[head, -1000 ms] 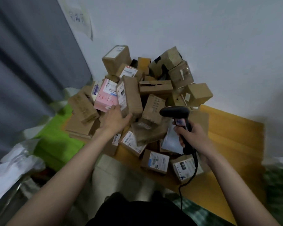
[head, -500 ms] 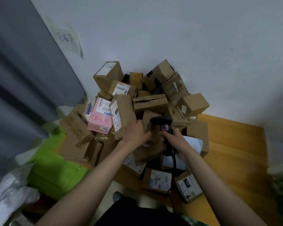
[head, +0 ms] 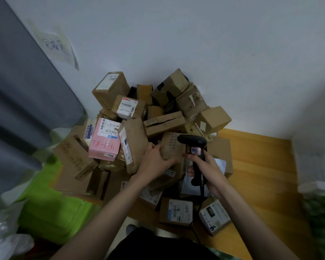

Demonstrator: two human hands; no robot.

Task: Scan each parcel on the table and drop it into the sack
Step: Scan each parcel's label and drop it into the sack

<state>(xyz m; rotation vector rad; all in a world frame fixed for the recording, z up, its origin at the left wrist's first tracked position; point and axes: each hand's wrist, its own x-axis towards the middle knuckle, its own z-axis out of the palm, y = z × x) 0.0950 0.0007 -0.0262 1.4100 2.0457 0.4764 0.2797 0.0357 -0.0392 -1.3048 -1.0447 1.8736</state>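
My left hand grips a brown box mid-pile on the table, my right hand wrapped round the scanner just right of it; pulling it free could topple the far boxes, I reckon

I count one pink parcel in the heap on the bench, and roughly twenty brown cardboard parcels around it; the pile overlaps too much for me to get an exact figure. At least six of them show white labels. There is one black handheld scanner, one handwritten paper sign on the wall, and one green box at the left. I see two hands: left hand, right hand.
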